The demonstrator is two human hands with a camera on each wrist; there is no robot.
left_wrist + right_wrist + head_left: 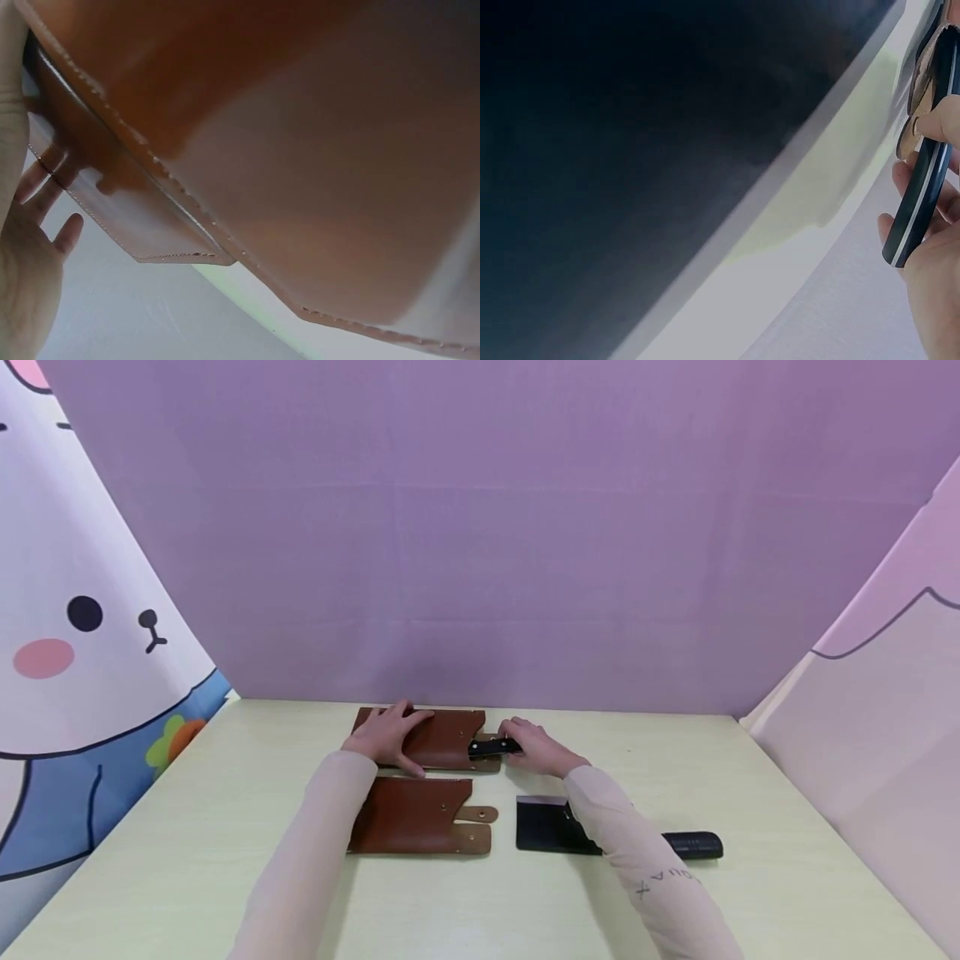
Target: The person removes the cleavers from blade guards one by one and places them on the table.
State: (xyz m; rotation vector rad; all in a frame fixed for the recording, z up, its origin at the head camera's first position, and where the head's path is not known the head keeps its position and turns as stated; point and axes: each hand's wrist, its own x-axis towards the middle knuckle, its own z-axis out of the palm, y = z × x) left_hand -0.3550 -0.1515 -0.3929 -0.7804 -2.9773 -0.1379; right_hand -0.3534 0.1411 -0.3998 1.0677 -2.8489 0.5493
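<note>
On the back brown leather knife sheath (450, 735) rests my left hand (386, 737), fingers spread over its left part and thumb near the front edge. In the left wrist view, that hand's fingers (45, 184) show beside the glossy stitched leather. My right hand (542, 750) holds the black riveted handle of a knife (493, 747) at the sheath's right end. The blade is hidden inside the sheath. In the right wrist view, fingers lie around the handle (922, 195), with the thumb at the sheath's small tan strap (909, 139).
A second brown sheath (416, 817) lies in front, its strap (480, 814) pointing right. To its right is a black-bladed cleaver (543, 827) with a black handle (693, 845), partly covered by my right sleeve (637, 868). A purple cloth wall (480, 568) stands behind the table.
</note>
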